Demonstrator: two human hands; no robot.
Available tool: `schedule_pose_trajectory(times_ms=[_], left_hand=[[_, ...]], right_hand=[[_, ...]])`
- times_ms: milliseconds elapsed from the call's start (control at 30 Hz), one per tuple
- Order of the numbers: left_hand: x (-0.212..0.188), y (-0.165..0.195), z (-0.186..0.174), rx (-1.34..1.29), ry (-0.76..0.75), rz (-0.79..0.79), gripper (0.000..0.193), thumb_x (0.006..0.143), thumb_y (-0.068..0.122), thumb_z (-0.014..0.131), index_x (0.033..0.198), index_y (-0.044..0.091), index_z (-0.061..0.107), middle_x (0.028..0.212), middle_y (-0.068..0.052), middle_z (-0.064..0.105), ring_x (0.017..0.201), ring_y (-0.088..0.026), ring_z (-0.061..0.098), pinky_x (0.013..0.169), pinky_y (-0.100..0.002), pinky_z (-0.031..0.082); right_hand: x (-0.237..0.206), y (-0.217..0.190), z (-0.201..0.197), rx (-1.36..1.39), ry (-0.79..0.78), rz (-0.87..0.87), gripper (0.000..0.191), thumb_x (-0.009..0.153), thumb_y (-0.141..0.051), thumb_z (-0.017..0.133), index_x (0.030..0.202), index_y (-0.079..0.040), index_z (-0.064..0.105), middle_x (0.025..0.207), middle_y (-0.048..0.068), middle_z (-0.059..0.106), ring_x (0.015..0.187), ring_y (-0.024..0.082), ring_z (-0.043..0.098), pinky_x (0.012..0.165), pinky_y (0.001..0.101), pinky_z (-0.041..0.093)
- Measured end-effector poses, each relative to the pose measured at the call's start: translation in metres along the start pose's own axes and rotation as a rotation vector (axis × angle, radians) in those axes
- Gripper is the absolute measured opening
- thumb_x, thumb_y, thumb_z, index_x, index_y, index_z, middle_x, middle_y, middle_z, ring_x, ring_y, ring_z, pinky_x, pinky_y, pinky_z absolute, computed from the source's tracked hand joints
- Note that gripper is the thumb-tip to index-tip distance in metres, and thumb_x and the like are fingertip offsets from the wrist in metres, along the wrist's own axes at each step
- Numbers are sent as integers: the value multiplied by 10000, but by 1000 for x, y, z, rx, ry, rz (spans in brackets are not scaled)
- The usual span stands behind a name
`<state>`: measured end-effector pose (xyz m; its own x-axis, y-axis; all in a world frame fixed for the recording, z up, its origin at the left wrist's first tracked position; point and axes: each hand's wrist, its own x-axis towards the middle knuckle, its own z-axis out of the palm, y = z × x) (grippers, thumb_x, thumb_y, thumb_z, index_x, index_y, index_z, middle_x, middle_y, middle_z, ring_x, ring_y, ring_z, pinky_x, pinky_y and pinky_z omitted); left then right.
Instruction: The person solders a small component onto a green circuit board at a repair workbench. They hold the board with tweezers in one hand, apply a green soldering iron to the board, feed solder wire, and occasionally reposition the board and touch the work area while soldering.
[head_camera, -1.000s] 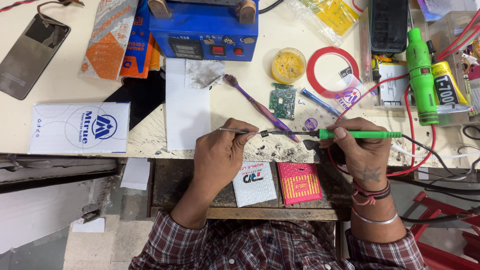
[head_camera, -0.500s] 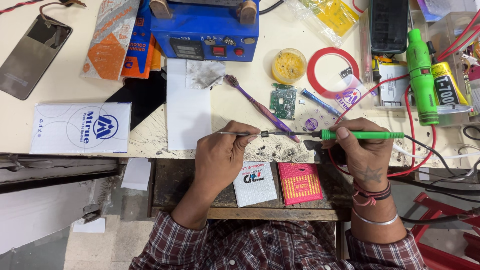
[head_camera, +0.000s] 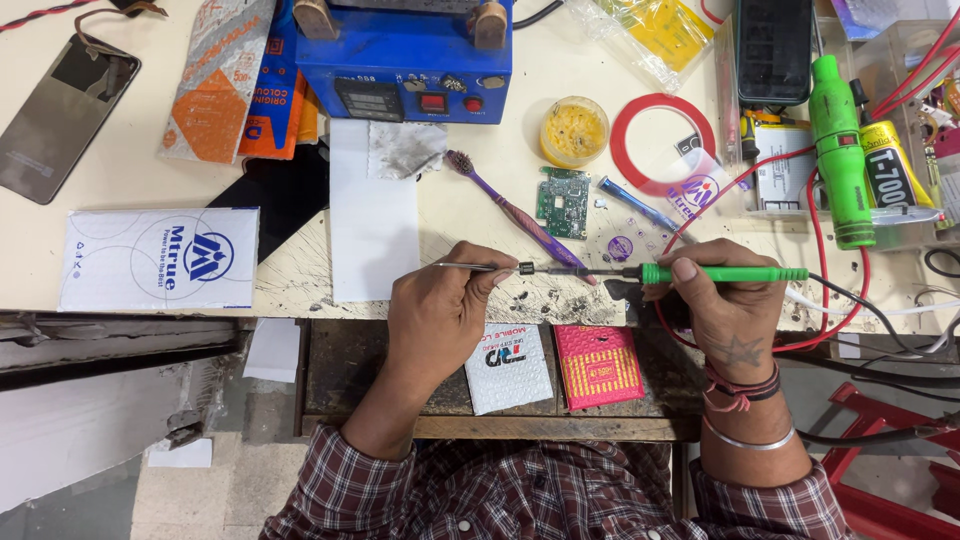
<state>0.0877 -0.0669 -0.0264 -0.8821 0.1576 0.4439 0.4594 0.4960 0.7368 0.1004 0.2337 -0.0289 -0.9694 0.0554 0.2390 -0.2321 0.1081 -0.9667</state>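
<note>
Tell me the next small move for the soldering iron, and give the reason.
Probably ease the soldering iron tip left a touch onto the small dark part pinched in the tweezers. The right hand holds the iron level, its tip almost meeting that part, which the left hand steadies.

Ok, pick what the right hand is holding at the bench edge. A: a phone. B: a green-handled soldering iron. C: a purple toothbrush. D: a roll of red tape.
B: the right hand grips the green-handled soldering iron, its tip meeting the tweezers held by the left hand.
</note>
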Motion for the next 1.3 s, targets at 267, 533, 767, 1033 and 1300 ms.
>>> schedule_pose_trajectory(times_ms=[267, 533, 767, 1033, 1300], left_hand=[[-1, -2, 0, -34, 37, 68, 120, 1092, 234, 596, 1061, 127, 642, 882, 11, 764, 639, -120, 696, 545, -280, 520], [-1, -2, 1, 8, 12, 21, 156, 1059, 255, 612, 1045, 112, 674, 803, 16, 738, 560, -115, 658, 491, -288, 485], [0, -2, 1, -11, 7, 29, 159, 1063, 237, 595, 1009, 100, 656, 892, 26, 779, 563, -124, 662, 497, -293, 503], [3, 3, -3, -7, -3, -17, 122, 1036, 240, 641, 1077, 129, 673, 742, -13, 719, 599, -153, 697, 522, -318, 512], [5, 4, -4, -35, 34, 29, 110, 1056, 238, 623, 1078, 135, 656, 799, -14, 735, 624, -156, 697, 535, -311, 516]], right_hand=[[-1, 0, 0, -7, 17, 18, 62, 1033, -16, 676, 1015, 43, 684, 888, 127, 731, 770, 190, 731, 709, 298, 607], [1, 2, -1, 19, -11, 7, 70, 1035, -25, 681, 1025, 43, 692, 898, 134, 739, 780, 188, 729, 724, 300, 614], [0, 2, -2, 5, 2, 28, 69, 1028, -25, 688, 1017, 43, 695, 883, 129, 735, 776, 191, 731, 716, 300, 609], [2, 2, -2, -11, -10, 41, 73, 1012, -22, 684, 1021, 49, 700, 888, 131, 738, 776, 199, 738, 713, 305, 618], [3, 7, -3, 31, -6, 64, 75, 997, -17, 683, 1011, 53, 707, 875, 131, 733, 752, 207, 740, 692, 312, 617]])
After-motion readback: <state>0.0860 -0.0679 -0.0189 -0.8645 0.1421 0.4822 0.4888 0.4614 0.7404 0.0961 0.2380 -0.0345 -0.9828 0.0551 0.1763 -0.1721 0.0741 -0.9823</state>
